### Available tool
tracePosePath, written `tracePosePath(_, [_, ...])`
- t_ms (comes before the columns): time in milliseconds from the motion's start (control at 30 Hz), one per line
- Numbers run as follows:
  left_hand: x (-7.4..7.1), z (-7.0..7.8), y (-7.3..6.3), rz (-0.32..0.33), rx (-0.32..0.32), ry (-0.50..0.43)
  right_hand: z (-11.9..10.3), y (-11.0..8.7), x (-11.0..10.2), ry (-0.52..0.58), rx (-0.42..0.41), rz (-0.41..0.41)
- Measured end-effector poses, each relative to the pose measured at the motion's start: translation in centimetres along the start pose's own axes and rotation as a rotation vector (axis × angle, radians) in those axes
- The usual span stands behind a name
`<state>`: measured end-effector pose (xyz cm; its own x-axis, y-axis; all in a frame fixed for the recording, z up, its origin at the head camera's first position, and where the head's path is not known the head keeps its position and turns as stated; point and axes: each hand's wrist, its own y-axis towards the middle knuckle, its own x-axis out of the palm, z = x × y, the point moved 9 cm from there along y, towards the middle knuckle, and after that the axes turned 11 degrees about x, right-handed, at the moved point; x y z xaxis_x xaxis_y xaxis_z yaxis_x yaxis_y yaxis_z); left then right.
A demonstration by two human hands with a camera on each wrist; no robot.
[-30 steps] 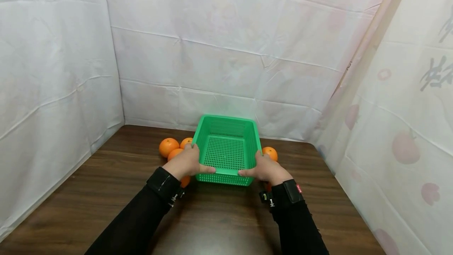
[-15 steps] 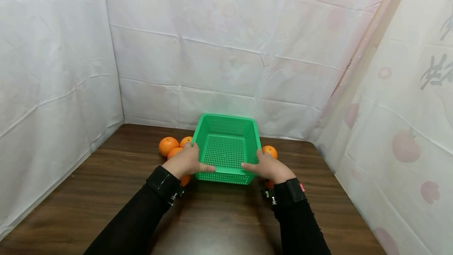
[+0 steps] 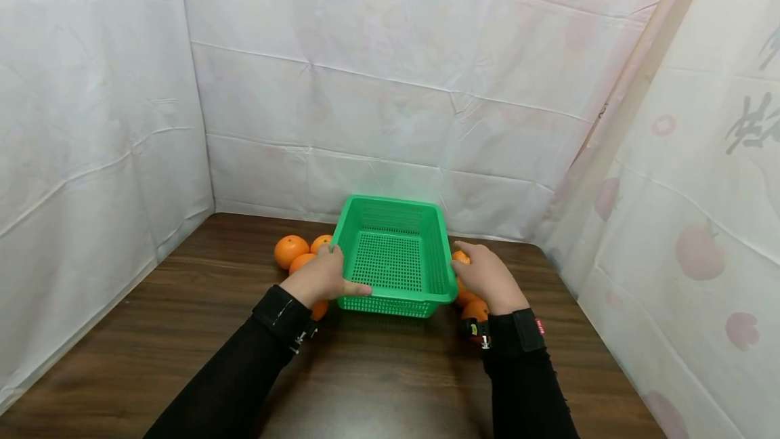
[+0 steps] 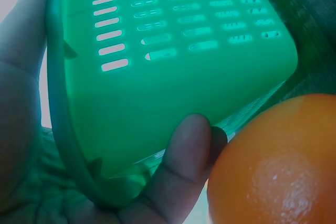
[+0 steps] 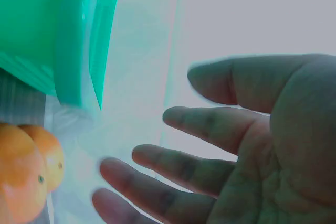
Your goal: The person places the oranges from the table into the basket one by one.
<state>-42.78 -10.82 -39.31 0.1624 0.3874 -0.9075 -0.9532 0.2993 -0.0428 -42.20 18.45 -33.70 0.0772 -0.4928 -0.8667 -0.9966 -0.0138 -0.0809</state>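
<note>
A green plastic basket [image 3: 390, 259] with slotted walls and a mesh floor stands at the back of the table, nothing inside it. My left hand [image 3: 326, 276] grips its near left corner: the thumb lies along the front rim, and in the left wrist view fingertips [image 4: 191, 135] curl against the outer wall. An orange [image 4: 283, 166] sits right beside those fingers. My right hand [image 3: 487, 276] is off the basket, to its right above several oranges [image 3: 475, 310]. The right wrist view shows its fingers spread and holding nothing, with oranges [image 5: 21, 171] below the basket rim.
More oranges [image 3: 290, 252] cluster left of the basket, partly hidden by my left hand. The brown wooden table [image 3: 378, 371] reaches toward me. White cloth [image 3: 378, 107] hangs close behind the basket, and a printed curtain [image 3: 682, 236] borders the right side.
My right hand has let go of the basket's near right corner and moved right, over the oranges there, uncovering more of them. The left hand and basket stay in place.
</note>
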Motion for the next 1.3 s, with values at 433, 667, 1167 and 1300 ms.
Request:
tracePosePath(433, [-0.1, 0.0, -0.1, -0.006, 0.005, 0.013, 2.8, 1.3, -0.5, -0.030, 0.080, 0.016])
tracePosePath(667, [0.1, 0.1, -0.1, -0.010, 0.013, 0.002, 4.6, 1.2, -0.6, -0.005, 0.166, -0.012])
tracePosePath(1167, [-0.1, 0.1, -0.3, -0.015, 0.014, -0.041, 5.7, 0.5, 0.2, -0.139, 0.218, -0.161])
tracePosePath(1300, [0.0, 0.3, -0.3, -0.025, 0.011, -0.029, 5.8, 0.7, 1.2, -0.150, 0.224, -0.198])
